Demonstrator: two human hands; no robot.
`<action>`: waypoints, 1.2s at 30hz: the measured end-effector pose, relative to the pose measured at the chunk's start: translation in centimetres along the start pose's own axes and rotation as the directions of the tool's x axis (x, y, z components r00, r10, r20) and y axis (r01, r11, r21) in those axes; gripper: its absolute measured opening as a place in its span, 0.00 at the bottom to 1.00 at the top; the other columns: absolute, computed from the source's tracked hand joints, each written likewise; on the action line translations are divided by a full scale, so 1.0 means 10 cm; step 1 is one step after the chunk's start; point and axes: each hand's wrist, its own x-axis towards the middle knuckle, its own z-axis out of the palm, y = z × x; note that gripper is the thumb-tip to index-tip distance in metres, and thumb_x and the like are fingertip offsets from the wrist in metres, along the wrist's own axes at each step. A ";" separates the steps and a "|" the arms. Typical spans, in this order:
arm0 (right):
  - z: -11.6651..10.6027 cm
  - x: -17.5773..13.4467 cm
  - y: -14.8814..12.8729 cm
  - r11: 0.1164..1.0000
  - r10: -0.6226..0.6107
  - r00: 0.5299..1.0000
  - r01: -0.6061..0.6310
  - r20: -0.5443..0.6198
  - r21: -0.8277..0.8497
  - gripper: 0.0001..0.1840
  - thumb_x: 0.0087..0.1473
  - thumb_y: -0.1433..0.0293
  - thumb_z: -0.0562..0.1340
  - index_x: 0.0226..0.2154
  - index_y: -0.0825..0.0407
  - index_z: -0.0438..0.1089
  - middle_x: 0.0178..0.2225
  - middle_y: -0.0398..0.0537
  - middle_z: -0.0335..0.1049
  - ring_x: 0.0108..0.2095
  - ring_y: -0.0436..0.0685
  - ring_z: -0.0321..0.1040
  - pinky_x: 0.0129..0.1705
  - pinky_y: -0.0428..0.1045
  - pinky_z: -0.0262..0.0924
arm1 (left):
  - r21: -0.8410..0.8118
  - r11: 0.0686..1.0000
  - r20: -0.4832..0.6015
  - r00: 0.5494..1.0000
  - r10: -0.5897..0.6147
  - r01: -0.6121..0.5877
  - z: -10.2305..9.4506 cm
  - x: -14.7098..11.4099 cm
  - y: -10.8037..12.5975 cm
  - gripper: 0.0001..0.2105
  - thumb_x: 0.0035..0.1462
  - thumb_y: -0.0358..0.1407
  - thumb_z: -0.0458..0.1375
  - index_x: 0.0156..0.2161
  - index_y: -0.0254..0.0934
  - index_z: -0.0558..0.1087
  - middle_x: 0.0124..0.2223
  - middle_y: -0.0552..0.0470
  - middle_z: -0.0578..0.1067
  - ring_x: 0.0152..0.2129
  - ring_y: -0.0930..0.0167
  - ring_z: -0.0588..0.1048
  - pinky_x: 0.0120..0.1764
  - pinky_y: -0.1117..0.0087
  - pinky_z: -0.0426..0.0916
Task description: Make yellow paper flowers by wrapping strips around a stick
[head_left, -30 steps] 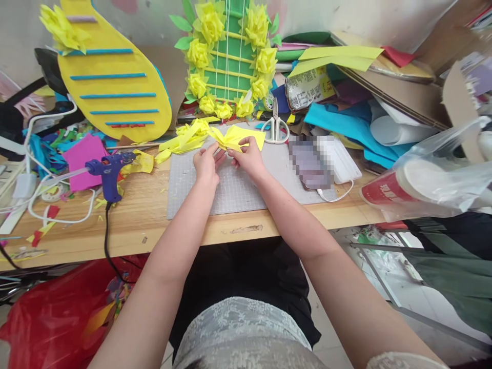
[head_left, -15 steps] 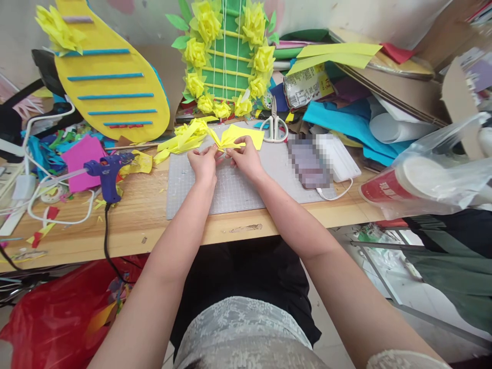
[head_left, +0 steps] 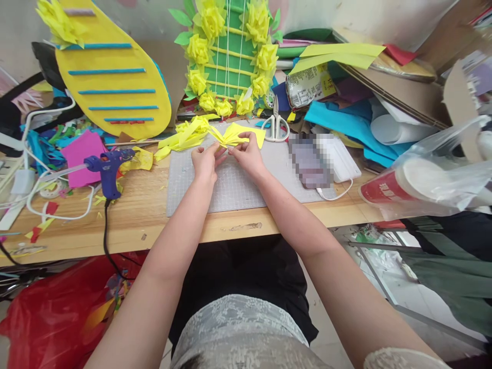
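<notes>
My left hand [head_left: 206, 162] and my right hand [head_left: 248, 155] meet over a grey cutting mat [head_left: 234, 188]. Between their fingertips is a piece of yellow crepe paper [head_left: 224, 137], gathered at its lower end and fanned out above. Both hands are closed in a pinch on it. Just behind the right fingers lies a flat yellow paper sheet [head_left: 257, 134]. Left of the hands sits a pile of folded yellow paper pieces [head_left: 184, 136]. White-handled scissors [head_left: 275, 125] rest at the mat's back edge, right of my right hand.
A blue glue gun [head_left: 109, 171] stands on the left, its black cord hanging off the table edge. Yellow [head_left: 115, 82] and green flower-trimmed [head_left: 230, 66] cutouts lean at the back. A phone [head_left: 310, 161], white power bank [head_left: 340, 158] and bagged red cup [head_left: 388, 187] are at right.
My hands stay at almost the same spot, with the fingers shifted slightly around the gathered yellow paper. The whole view has moved a little.
</notes>
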 end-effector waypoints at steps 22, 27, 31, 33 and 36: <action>0.08 -0.07 -0.10 0.986 0.114 0.989 -0.100 -0.096 0.135 0.25 0.41 0.73 0.65 0.37 0.47 0.49 0.24 0.32 0.64 0.19 0.43 0.59 0.23 0.41 0.58 | 0.000 0.999 -0.006 0.999 0.039 -0.039 -0.02 -0.02 0.00 0.21 0.48 0.22 0.59 0.32 0.42 0.48 0.31 0.55 0.75 0.25 0.72 0.77 0.29 0.73 0.71; 0.07 -0.06 -0.10 0.952 0.239 0.967 -0.214 -0.093 0.217 0.25 0.40 0.75 0.65 0.35 0.48 0.50 0.23 0.33 0.63 0.20 0.44 0.60 0.24 0.41 0.58 | -0.013 1.000 -0.015 1.000 0.009 -0.009 -0.02 -0.06 0.01 0.21 0.48 0.23 0.60 0.32 0.41 0.49 0.33 0.53 0.76 0.26 0.71 0.78 0.31 0.72 0.71; 0.09 -0.04 -0.12 0.940 0.264 0.957 -0.228 -0.120 0.253 0.25 0.39 0.78 0.64 0.33 0.49 0.49 0.22 0.33 0.61 0.20 0.44 0.59 0.24 0.42 0.56 | 0.001 0.999 -0.023 0.999 0.038 -0.038 -0.01 -0.04 -0.03 0.22 0.47 0.23 0.60 0.33 0.42 0.49 0.32 0.53 0.76 0.27 0.70 0.78 0.31 0.71 0.70; 0.10 -0.02 -0.13 0.946 0.256 0.956 -0.218 -0.143 0.240 0.25 0.38 0.79 0.64 0.33 0.48 0.48 0.21 0.32 0.60 0.19 0.44 0.58 0.24 0.42 0.55 | 0.010 0.997 -0.023 0.997 0.078 -0.078 0.00 -0.02 -0.05 0.22 0.48 0.22 0.59 0.33 0.42 0.48 0.30 0.55 0.75 0.26 0.70 0.78 0.30 0.73 0.70; 0.13 -0.01 -0.14 0.952 0.252 0.957 -0.220 -0.141 0.211 0.25 0.38 0.79 0.63 0.32 0.48 0.47 0.19 0.30 0.58 0.18 0.44 0.56 0.23 0.41 0.53 | 0.010 0.992 -0.018 0.992 0.122 -0.122 0.00 -0.01 -0.06 0.22 0.48 0.21 0.58 0.33 0.42 0.46 0.27 0.57 0.74 0.26 0.71 0.78 0.29 0.74 0.69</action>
